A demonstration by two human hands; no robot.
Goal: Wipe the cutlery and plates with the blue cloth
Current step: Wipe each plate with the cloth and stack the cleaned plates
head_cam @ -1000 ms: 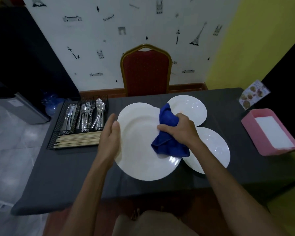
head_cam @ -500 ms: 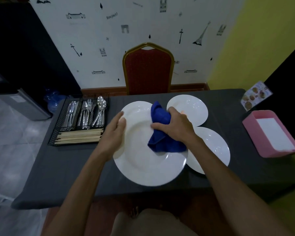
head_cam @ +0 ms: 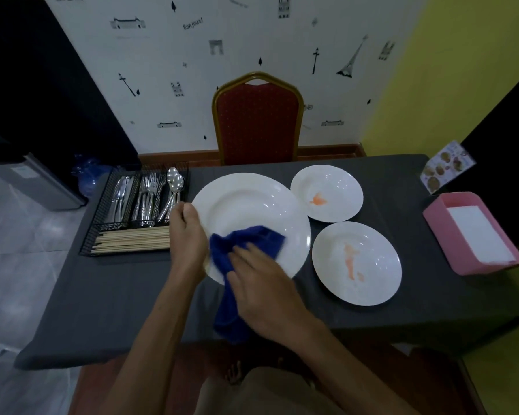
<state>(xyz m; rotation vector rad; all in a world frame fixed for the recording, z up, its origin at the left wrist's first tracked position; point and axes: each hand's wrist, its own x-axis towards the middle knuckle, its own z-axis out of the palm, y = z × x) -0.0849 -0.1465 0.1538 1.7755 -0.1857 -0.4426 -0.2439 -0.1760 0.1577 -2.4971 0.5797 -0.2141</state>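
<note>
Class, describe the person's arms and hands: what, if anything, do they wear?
The left forearm and right forearm are bare, no sleeves showing. The left hand and right hand wear no gloves; no watch or bracelet shows at either wrist.

I see a deep blue cloth (head_cam: 246, 244) against a plain white large plate (head_cam: 252, 205). The far small plate (head_cam: 339, 187) is white with an orange smear, and the near plate (head_cam: 375, 265) is white with a pinkish-orange streak. The surface (head_cam: 117, 295) is dark grey. Silver cutlery (head_cam: 144, 196) and pale tan chopsticks (head_cam: 132, 239) fill a black wire basket (head_cam: 102, 223). The tray (head_cam: 438, 223) is pink. The chair (head_cam: 258, 121) is red with fine dots and a gold frame.
</note>
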